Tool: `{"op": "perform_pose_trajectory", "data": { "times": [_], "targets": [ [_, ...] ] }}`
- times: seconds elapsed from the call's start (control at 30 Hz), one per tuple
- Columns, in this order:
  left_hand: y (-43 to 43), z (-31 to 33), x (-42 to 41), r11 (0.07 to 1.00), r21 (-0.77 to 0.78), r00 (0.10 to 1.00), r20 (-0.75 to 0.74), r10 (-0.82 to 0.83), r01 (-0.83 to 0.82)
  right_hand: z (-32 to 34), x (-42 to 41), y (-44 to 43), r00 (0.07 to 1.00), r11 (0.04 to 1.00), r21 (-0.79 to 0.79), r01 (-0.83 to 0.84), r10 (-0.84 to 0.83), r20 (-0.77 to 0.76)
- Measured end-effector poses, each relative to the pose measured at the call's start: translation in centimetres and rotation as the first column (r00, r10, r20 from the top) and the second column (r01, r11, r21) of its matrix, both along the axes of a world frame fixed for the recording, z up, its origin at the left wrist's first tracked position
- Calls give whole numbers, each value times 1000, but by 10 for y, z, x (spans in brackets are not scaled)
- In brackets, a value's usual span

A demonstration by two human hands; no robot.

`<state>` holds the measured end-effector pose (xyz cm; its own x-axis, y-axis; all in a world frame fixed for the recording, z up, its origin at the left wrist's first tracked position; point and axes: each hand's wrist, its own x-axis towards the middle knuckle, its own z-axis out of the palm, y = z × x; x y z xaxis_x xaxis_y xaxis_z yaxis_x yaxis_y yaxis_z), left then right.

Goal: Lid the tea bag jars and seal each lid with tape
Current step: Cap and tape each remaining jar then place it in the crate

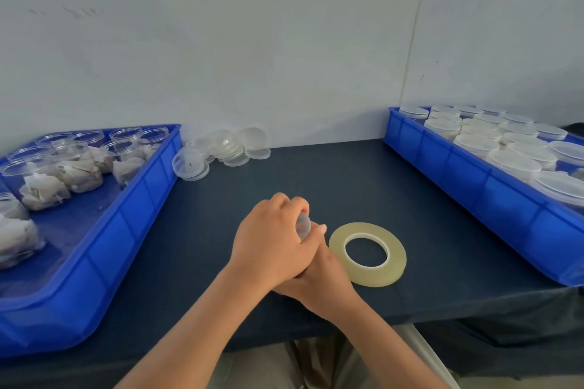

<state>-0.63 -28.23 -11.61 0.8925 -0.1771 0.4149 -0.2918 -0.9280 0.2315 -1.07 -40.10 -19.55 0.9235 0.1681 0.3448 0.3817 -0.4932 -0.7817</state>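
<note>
Head view: one camera looking down at a dark table point(316, 174) set against a pale wall.
Jar: a small clear jar point(304, 226) sits between both hands at the table's middle; only a sliver of it shows.
Left hand: the left hand point(271, 240) lies on top, fingers curled over the jar and gripping it.
Right hand: the right hand point(319, 278) lies under the left, a fingertip showing beside the jar it clasps.
Tape: the tape roll point(368, 276) lies flat just beside the right hand.
Left tray: a blue tray point(132, 215) holds open jars point(47, 180) of tea bags.
Loose lids: clear lids point(224, 148) are piled by the wall.
Right tray: a second blue tray point(474, 193) holds lidded jars point(512, 164).
</note>
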Motion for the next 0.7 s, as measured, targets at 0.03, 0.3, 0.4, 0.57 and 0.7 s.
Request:
{"op": "perform_pose_trajectory", "data": {
  "times": [0.03,0.3,0.4,0.57,0.7],
  "targets": [
    [3,-1,2,999,-30,999,11,-44,44,0,0,-1,1000,1000,10,7,-7,-24],
    [16,1,-3,979,-136,988,7,-153,152,4,2,2,998,998,38,-52,52,-20],
    [9,-7,-12,993,-114,1000,-4,8,-8,6,1,6,999,999,-2,-37,37,38],
    [2,-10,-10,985,-129,992,-61,109,-116,-1,0,7,1000,993,-113,30,-30,0],
    [8,-9,-11,989,-143,997,62,51,-41,3,-2,5,998,992,-124,34,-40,-41]
  ]
}}
